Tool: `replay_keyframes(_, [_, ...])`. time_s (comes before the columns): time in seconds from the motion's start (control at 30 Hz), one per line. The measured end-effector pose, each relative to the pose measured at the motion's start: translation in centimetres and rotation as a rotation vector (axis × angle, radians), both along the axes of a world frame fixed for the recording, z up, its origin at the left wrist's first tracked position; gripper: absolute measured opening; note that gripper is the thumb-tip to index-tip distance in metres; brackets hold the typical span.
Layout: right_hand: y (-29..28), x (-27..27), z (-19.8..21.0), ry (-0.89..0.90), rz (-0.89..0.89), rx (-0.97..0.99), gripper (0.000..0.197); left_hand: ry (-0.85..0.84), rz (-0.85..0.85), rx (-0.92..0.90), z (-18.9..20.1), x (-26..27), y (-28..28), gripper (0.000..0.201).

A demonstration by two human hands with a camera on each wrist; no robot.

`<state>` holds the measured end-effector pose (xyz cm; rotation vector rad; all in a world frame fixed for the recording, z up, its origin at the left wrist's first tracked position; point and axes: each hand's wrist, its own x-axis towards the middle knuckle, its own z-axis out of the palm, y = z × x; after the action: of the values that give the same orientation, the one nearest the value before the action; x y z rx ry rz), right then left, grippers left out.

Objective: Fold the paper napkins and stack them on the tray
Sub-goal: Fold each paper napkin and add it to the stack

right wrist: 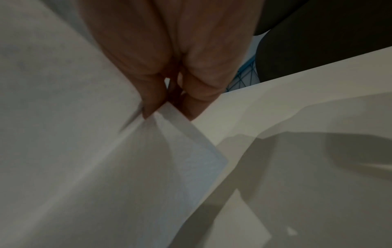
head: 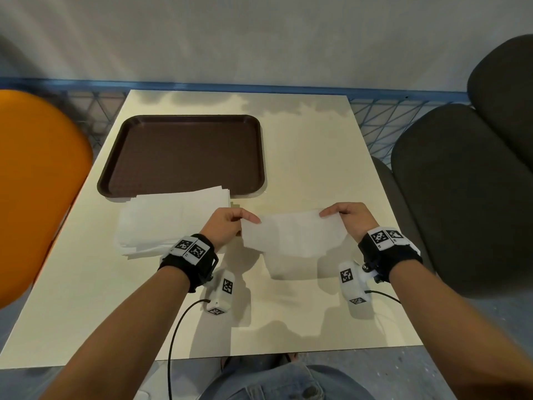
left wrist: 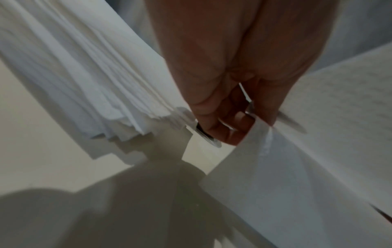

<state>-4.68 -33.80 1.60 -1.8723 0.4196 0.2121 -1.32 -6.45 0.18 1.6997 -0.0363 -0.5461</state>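
A single white paper napkin (head: 292, 233) hangs above the table between both hands. My left hand (head: 230, 223) pinches its left top corner; my right hand (head: 344, 216) pinches its right top corner. The left wrist view shows my left hand (left wrist: 239, 117) pinching the napkin (left wrist: 307, 151) at its edge, and the right wrist view shows my right hand (right wrist: 167, 107) pinching the napkin (right wrist: 84, 151) at a corner. A stack of white napkins (head: 173, 220) lies on the table to the left, its far edge overlapping the near rim of the brown tray (head: 184, 154). The tray holds no napkins inside.
The cream table (head: 302, 154) stands against a grey wall. An orange chair (head: 37, 183) is on the left and dark grey chairs (head: 461, 197) on the right. Blue mesh shows behind the table.
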Motion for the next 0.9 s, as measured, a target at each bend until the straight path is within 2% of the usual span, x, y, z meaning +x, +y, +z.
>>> replay_keyframes(0.17, [0.0, -0.2, 0.0, 0.086, -0.041, 0.056, 0.059, 0.156, 0.101, -0.081, 0.1, -0.1, -0.5, 0.036])
replay_keyframes(0.23, [0.0, -0.1, 0.1, 0.109, -0.103, 0.111, 0.049, 0.216, 0.154, -0.141, 0.2, -0.1, -1.1, 0.034])
replay_keyframes(0.3, [0.2, -0.1, 0.3, 0.141, -0.146, 0.166, 0.027, 0.156, 0.162, -0.001, -0.3, 0.0, -1.7, 0.022])
replay_keyframes(0.37, [0.3, -0.4, 0.0, 0.17, -0.132, 0.117, 0.014, -0.012, 0.067, 0.264, -1.3, 0.2, -2.2, 0.013])
replay_keyframes(0.4, [0.2, -0.6, -0.4, 0.172, -0.075, -0.011, 0.015, -0.059, 0.02, 0.344, -1.8, 0.0, -2.4, 0.015])
replay_keyframes(0.47, [0.2, -1.2, -1.5, 0.164, 0.067, -0.288, 0.022, -0.099, -0.035, 0.456, -2.4, -0.6, -3.0, 0.024])
replay_keyframes(0.53, [0.8, -2.0, -2.6, 0.148, 0.161, -0.439, 0.029, -0.219, -0.137, 0.642, -3.2, -1.1, -3.6, 0.03])
replay_keyframes(0.6, [1.5, -2.5, -4.2, 0.075, 0.257, -0.596, 0.038, -0.391, -0.337, 0.856, -3.9, -1.9, -4.2, 0.037])
replay_keyframes(0.67, [2.6, -3.0, -5.2, 0.028, 0.432, -0.811, 0.052, -0.54, -0.548, 0.989, -4.5, -2.8, -4.8, 0.053])
replay_keyframes(0.73, [3.9, -3.4, -5.8, 0.018, 0.633, -0.922, 0.063, -0.576, -0.768, 1.058, -4.5, -3.8, -5.4, 0.063])
replay_keyframes(0.8, [5.2, -3.6, -6.0, 0.063, 0.779, -0.9, 0.064, -0.526, -0.916, 1.105, -4.7, -4.5, -6.0, 0.066])
replay_keyframes(0.9, [5.2, -3.7, -6.5, 0.152, 0.862, -0.926, 0.063, -0.477, -0.91, 1.166, -4.7, -3.9, -5.5, 0.068])
